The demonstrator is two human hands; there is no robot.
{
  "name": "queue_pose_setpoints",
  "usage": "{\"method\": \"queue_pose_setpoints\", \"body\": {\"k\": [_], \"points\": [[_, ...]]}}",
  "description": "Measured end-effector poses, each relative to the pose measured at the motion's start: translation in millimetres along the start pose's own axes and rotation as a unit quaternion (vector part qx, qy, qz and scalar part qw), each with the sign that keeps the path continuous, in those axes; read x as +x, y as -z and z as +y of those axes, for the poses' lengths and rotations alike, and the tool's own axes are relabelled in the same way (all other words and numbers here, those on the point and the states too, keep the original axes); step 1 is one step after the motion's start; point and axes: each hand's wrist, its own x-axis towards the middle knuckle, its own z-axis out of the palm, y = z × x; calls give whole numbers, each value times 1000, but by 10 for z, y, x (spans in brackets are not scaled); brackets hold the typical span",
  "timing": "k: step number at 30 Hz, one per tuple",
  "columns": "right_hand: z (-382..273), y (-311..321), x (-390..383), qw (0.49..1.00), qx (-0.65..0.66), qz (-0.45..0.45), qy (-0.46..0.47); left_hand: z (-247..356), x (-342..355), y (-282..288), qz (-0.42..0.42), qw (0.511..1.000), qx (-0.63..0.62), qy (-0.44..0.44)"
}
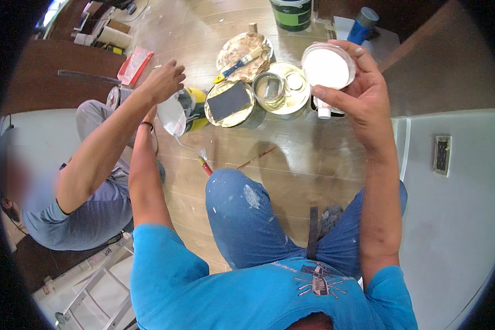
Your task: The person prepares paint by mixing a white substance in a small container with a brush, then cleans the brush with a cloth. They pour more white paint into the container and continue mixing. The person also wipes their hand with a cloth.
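My right hand holds a round clear plastic container of white substance, with the thumb at its near edge. A small white bottle-like item shows just below it. My left hand is partly hidden behind a co-worker's forearm, beside a tilted yellow-and-black bucket with white contents; its grip is unclear. The co-worker's hand hangs above that bucket. Nearby are cream-filled tins, one topped by a dark rectangular pad, another crusted one by a brush.
A seated co-worker is at my left, above an aluminium ladder. Behind the tins stand a green bucket and blue cylinder. A red tray, brush and thin stick lie on the floor. A white wall borders my right.
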Motion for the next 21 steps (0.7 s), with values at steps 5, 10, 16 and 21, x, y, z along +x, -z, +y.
{"method": "queue_pose_setpoints", "body": {"k": [5,10,16,21], "points": [[42,11,-11,1000,-22,6,3,14,374,-109,32,995,50,-77],[89,-42,22,1000,-12,12,-10,40,477,-312,-18,992,71,-104],[168,-19,16,1000,-23,4,3,-57,596,-469,2,989,98,-110],[257,-72,35,1000,-14,-6,-11,216,392,-905,15,995,-71,65]]}}
